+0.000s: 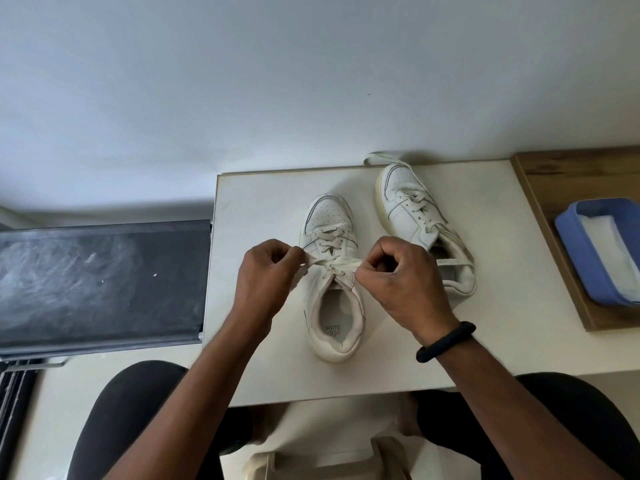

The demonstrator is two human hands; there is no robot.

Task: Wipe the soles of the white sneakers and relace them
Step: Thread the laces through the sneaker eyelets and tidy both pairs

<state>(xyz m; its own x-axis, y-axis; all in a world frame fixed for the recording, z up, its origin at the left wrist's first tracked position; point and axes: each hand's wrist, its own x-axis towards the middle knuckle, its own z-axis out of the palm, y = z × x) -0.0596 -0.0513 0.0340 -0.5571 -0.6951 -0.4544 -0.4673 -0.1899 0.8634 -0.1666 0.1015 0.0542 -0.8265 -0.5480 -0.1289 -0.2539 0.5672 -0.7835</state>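
1. Near sneaker (330, 289) sits upright mid-table, toe pointing away from the person, heel toward the near table edge w/ a strip of bare top between heel and edge.
2. Left hand (266, 275): fingers pinched shut on one end of the lace (341, 262), pulled out to the left at the shoe's top eyelets.
3. Right hand (401, 271): fingers curled tight on the other lace end, pulled to the right. Lace runs taut between both hands across the tongue.
4. Black band (445, 341) on the right wrist.
5. Far sneaker (420, 223) stands just right of & further back than the near one, angled, toe close to the table's far edge. Its loose lace loop (379, 157) reaches past that far edge. Right hand overlaps its heel side in view; can't tell if touching.
6. Table (263, 358): white top, left edge close to the near sneaker w/ open bare space left of it & along the near edge. Bare patch also right of the far sneaker.
7. Wooden board (554, 209) lies along the table's right side; blue tray (581, 251) on it w/ white sheets (604, 244) inside, well apart from both shoes.
8. Dark flat surface (100, 282) butts up near the table's left edge, lower level.
9. Person's knees in dark trousers show below the near edge, either side.
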